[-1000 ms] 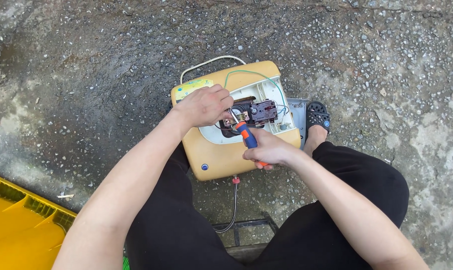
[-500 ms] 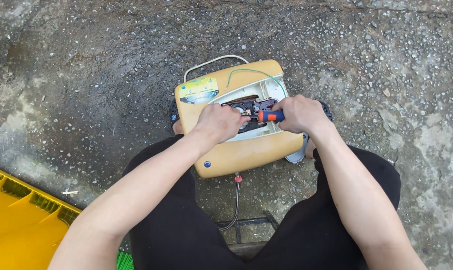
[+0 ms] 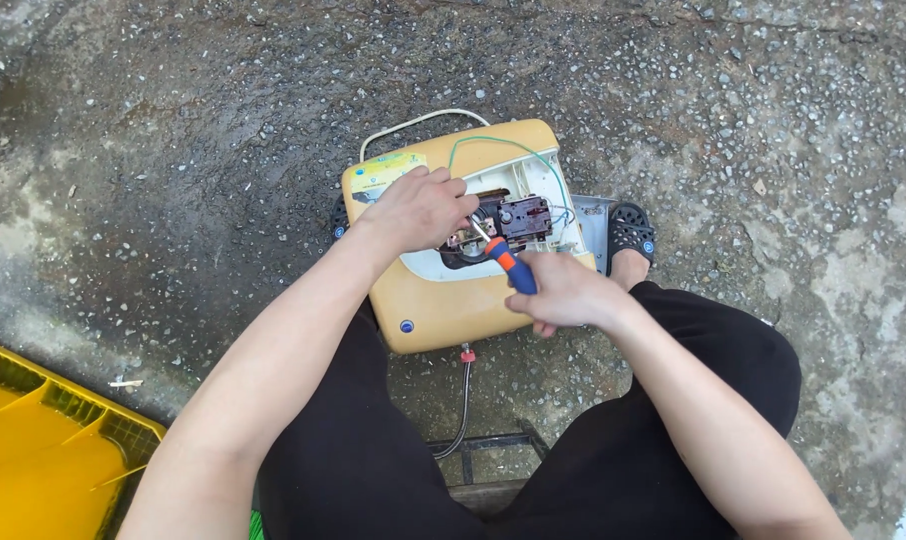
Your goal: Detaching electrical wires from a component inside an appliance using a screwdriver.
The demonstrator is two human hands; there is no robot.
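In the head view, the yellow appliance casing (image 3: 453, 290) lay open-faced on the wet concrete ground (image 3: 173, 150) between the person's knees. The right hand (image 3: 563, 292), which half a second earlier reached over the opening, had drawn back nearer the body. Its grip was closed on the orange-and-blue screwdriver (image 3: 505, 262), tip angled into the wiring block (image 3: 521, 218), while the left hand (image 3: 418, 208) pressed fingers curled on the casing's upper edge, holding nothing.

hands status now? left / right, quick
Left hand: curled, resting on the open yellow appliance by its wiring; whether it grips anything cannot be told.
Right hand: closed on the orange-and-blue screwdriver.
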